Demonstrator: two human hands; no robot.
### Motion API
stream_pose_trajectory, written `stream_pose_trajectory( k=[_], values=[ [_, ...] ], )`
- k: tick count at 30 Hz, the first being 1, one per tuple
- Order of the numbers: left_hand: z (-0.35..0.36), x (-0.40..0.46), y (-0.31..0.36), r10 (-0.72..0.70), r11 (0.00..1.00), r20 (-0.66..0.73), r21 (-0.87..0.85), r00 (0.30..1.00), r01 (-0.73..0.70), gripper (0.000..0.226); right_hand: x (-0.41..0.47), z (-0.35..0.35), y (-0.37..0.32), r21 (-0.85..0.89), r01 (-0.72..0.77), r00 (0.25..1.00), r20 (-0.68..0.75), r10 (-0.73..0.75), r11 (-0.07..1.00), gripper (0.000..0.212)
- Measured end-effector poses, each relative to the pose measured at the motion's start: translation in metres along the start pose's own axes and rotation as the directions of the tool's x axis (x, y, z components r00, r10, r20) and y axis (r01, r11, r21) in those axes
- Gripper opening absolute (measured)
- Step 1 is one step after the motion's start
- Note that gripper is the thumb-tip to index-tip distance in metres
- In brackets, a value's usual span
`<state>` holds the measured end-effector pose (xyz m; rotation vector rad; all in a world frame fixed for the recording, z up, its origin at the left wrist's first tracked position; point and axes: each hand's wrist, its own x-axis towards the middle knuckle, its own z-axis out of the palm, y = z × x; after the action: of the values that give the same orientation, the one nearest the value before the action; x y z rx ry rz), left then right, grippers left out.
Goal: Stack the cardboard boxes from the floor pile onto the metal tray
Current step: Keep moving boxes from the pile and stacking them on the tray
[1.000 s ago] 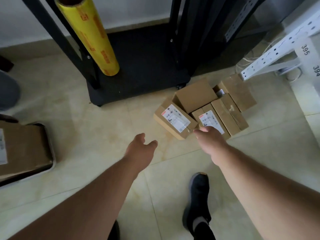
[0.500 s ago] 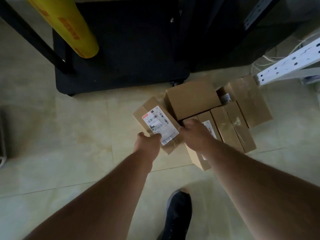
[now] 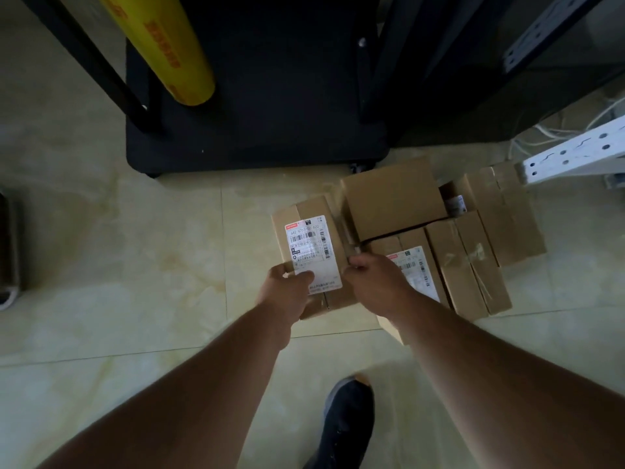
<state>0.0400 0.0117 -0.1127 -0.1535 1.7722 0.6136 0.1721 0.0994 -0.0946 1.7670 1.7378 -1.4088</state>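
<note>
- The left hand (image 3: 290,285) grips the near left corner of the labelled cardboard box (image 3: 313,255), thumb pressed down on the shipping label (image 3: 313,253) and the other fingers curled under the edge, out of sight.
- The right hand (image 3: 373,282) clasps the same box at its near right edge; its fingers are closed round the side, though how far under they reach is hard to tell.
- To do this well, I would lift straight up with both hands level, so the box clears the plain box (image 3: 392,198) touching its right side without dragging it.
- The rest of the floor pile (image 3: 473,252) lies just right of the held box: another labelled box under the right wrist and several taped ones beyond.
- The pile sits on a pale glossy tiled floor (image 3: 135,248), smooth enough for boxes to slide.
- A dark rim at the far left edge may be the metal tray; too little shows to be sure.
- Behind stand a black cart base (image 3: 257,96), a yellow film roll (image 3: 162,45) and, far right, a white perforated rail (image 3: 575,157).
</note>
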Motion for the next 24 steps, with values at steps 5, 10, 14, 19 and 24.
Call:
stream_pose_trajectory(
  k=[5, 10, 14, 19, 24],
  values=[
    [-0.036, -0.027, 0.008, 0.059, 0.998, -0.046, -0.007, 0.997, -0.059, 0.037, -0.025, 0.014, -0.03, 0.164, -0.053, 0.996, -0.064, 0.064, 0.985, 0.021],
    [-0.087, -0.064, 0.012, 0.269, 0.962, -0.061, 0.057, 0.961, -0.265, 0.032, -0.06, 0.035, -0.078, 0.24, -0.1, 0.994, -0.029, 0.11, 0.966, 0.054],
    [-0.134, -0.089, 0.012, 0.348, 0.937, -0.036, 0.055, 0.937, -0.346, 0.043, -0.095, 0.052, -0.124, 0.335, -0.114, 0.989, -0.053, 0.139, 0.935, 0.065],
    [-0.197, -0.115, 0.007, 0.413, 0.911, 0.056, -0.007, 0.909, -0.413, 0.043, -0.145, 0.081, -0.186, 0.283, -0.097, 0.987, -0.092, 0.128, 0.954, 0.109],
    [-0.274, -0.15, 0.015, 0.566, 0.821, 0.021, 0.077, 0.824, -0.566, 0.041, -0.188, 0.121, -0.247, 0.226, -0.063, 0.976, -0.187, 0.107, 0.972, 0.129]
  ],
)
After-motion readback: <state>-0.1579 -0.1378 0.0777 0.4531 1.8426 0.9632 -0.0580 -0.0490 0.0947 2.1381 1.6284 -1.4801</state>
